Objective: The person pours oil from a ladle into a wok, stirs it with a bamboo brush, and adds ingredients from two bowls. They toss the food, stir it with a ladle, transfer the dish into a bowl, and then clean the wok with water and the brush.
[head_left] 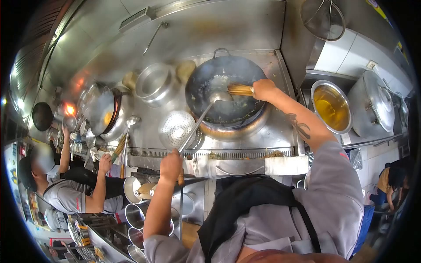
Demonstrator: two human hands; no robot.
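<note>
My left hand (171, 165) is closed round the handle of a long metal ladle (197, 123), whose bowl rests inside a large black wok (204, 72). In my right hand (264, 90) is a bamboo brush (240, 90), its bristles over the middle of the wok beside the ladle's bowl. Whitish bits and some liquid lie in the wok, which sits on a round burner ring (237, 133). Left of the ladle, a perforated strainer (176, 127) lies on the steel stove top.
A metal pot (154, 83) stands left of the wok. At the right are a bowl of yellow oil (331, 107) and a lidded pot (372, 105). A co-worker (74, 188) cooks at the left near a flame. Another person (392, 182) bends at the far right.
</note>
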